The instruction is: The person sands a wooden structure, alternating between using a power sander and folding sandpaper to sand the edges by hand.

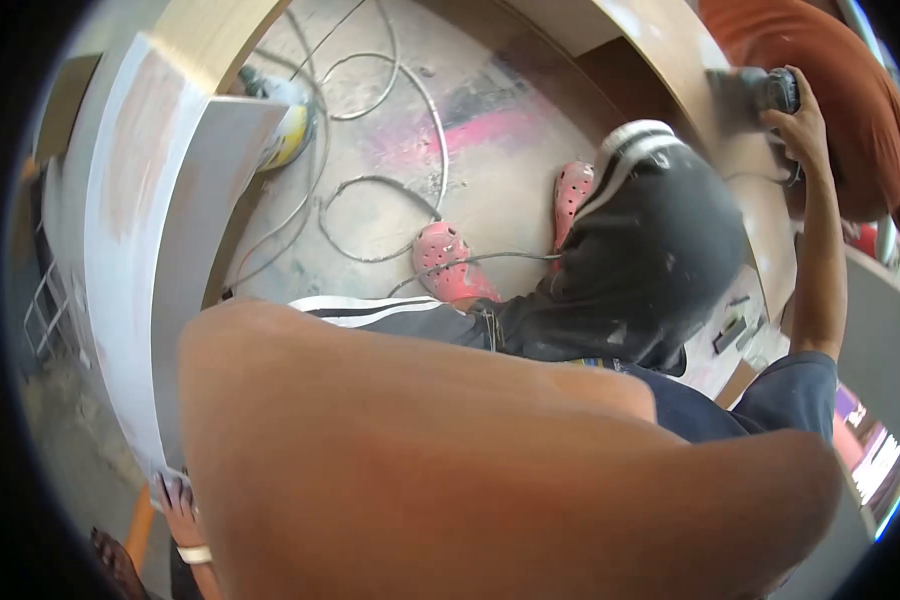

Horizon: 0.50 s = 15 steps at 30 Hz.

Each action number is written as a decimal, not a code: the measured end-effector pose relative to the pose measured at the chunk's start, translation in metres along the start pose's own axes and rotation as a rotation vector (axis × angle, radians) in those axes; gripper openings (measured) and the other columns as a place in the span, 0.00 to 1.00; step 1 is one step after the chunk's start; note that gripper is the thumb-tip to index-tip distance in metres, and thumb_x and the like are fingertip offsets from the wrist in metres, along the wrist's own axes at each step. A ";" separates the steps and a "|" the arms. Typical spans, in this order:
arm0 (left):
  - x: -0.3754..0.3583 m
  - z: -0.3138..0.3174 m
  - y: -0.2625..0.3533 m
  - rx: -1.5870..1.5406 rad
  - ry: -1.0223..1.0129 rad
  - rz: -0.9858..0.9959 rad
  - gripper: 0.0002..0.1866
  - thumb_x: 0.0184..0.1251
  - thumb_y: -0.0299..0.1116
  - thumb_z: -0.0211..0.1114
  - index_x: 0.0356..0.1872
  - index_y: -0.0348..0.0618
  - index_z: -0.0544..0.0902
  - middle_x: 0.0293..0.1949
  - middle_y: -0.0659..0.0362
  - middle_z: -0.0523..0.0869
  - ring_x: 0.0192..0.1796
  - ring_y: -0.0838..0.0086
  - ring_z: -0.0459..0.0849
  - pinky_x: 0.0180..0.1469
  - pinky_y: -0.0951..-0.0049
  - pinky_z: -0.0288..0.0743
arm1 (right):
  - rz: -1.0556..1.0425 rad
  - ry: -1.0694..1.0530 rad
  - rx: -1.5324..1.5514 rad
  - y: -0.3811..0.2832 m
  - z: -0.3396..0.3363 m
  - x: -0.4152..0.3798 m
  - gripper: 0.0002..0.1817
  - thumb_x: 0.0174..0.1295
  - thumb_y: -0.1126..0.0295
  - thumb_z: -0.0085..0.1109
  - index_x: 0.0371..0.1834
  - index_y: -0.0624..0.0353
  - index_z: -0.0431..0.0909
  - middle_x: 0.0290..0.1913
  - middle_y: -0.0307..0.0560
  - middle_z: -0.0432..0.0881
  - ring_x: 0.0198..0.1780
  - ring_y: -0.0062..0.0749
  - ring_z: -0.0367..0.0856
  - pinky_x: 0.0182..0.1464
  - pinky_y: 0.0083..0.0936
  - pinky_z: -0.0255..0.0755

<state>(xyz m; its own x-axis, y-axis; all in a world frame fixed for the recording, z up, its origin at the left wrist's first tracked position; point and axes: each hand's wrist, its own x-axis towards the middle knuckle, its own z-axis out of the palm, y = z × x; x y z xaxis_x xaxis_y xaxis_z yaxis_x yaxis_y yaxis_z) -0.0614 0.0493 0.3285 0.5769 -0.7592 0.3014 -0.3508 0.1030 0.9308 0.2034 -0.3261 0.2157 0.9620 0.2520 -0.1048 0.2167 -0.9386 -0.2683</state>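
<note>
My right hand (800,115) reaches up at the right and is closed round the dark round top of a power sander (778,90). The sander rests against the curved wooden panel (755,215), its lower part blurred. A bare bent arm (490,470) fills the foreground very close to the lens; the hand belonging to it, my left, lies outside the picture. Below are my dark trousers with white stripes (650,250) and a dusty pink clog (445,260).
Grey hoses and cables (438,130) loop over the paint-stained floor. A yellow and white container (288,130) stands inside the curved pale panel (135,200). Another person's banded hand (178,510) touches that panel. A person in orange-brown clothing (840,100) is behind the sander.
</note>
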 end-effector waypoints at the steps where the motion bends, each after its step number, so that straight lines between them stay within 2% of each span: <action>1: 0.002 0.000 0.000 0.029 -0.002 0.002 0.26 0.50 0.33 0.75 0.52 0.39 0.81 0.45 0.52 0.84 0.43 0.65 0.82 0.48 0.68 0.76 | -0.143 0.034 -0.046 -0.003 0.004 0.015 0.42 0.37 0.72 0.65 0.66 0.55 0.70 0.51 0.53 0.81 0.53 0.42 0.81 0.58 0.32 0.73; 4: 0.012 -0.002 0.003 0.109 -0.014 -0.016 0.27 0.50 0.34 0.75 0.53 0.39 0.80 0.46 0.52 0.84 0.44 0.65 0.82 0.49 0.68 0.75 | -0.271 0.024 0.074 -0.016 0.020 0.058 0.41 0.39 0.69 0.68 0.65 0.54 0.71 0.52 0.55 0.81 0.53 0.43 0.81 0.58 0.33 0.73; 6: 0.018 -0.006 0.003 0.138 -0.014 -0.037 0.28 0.49 0.35 0.75 0.54 0.39 0.80 0.47 0.52 0.84 0.45 0.65 0.81 0.50 0.67 0.75 | -0.353 0.043 0.027 -0.030 0.029 0.081 0.40 0.42 0.63 0.71 0.65 0.56 0.71 0.53 0.54 0.81 0.54 0.42 0.81 0.58 0.34 0.73; 8: 0.023 -0.017 0.000 0.156 -0.031 -0.046 0.29 0.49 0.35 0.75 0.55 0.39 0.79 0.47 0.52 0.83 0.46 0.65 0.81 0.51 0.67 0.75 | -0.373 0.046 -0.060 -0.045 0.023 0.087 0.41 0.45 0.59 0.72 0.66 0.58 0.70 0.54 0.53 0.81 0.55 0.39 0.81 0.58 0.32 0.73; 9: 0.024 -0.025 -0.005 0.162 -0.043 -0.049 0.29 0.49 0.36 0.75 0.55 0.39 0.79 0.48 0.52 0.83 0.46 0.65 0.81 0.51 0.67 0.74 | -0.330 -0.016 -0.070 -0.053 0.016 0.079 0.41 0.45 0.58 0.71 0.65 0.59 0.70 0.54 0.54 0.81 0.55 0.40 0.81 0.58 0.33 0.73; 12: 0.030 -0.051 -0.028 0.194 -0.090 -0.086 0.31 0.49 0.37 0.75 0.56 0.38 0.79 0.49 0.52 0.83 0.47 0.64 0.80 0.53 0.66 0.74 | -0.240 -0.158 0.011 -0.032 0.006 0.052 0.42 0.42 0.69 0.73 0.66 0.57 0.69 0.54 0.54 0.81 0.55 0.41 0.81 0.59 0.33 0.72; 14: 0.027 -0.070 -0.043 0.222 -0.071 -0.174 0.32 0.49 0.38 0.76 0.57 0.38 0.78 0.49 0.52 0.83 0.48 0.64 0.80 0.54 0.66 0.74 | -0.259 -0.003 -0.061 0.011 0.007 0.025 0.42 0.38 0.65 0.74 0.63 0.52 0.71 0.50 0.57 0.80 0.52 0.51 0.80 0.57 0.39 0.73; 15: 0.023 -0.079 -0.055 0.232 -0.049 -0.246 0.32 0.49 0.38 0.76 0.57 0.38 0.78 0.50 0.52 0.83 0.49 0.64 0.80 0.54 0.66 0.73 | -0.188 -0.085 -0.094 0.018 -0.003 0.008 0.43 0.38 0.67 0.74 0.64 0.52 0.69 0.51 0.59 0.79 0.54 0.54 0.78 0.58 0.40 0.72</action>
<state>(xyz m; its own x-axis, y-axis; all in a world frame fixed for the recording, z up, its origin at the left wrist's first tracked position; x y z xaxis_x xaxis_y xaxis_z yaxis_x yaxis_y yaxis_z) 0.0294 0.0766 0.3009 0.6311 -0.7735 0.0583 -0.3670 -0.2315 0.9010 0.2153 -0.3414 0.2127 0.8869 0.4394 -0.1426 0.4089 -0.8903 -0.2002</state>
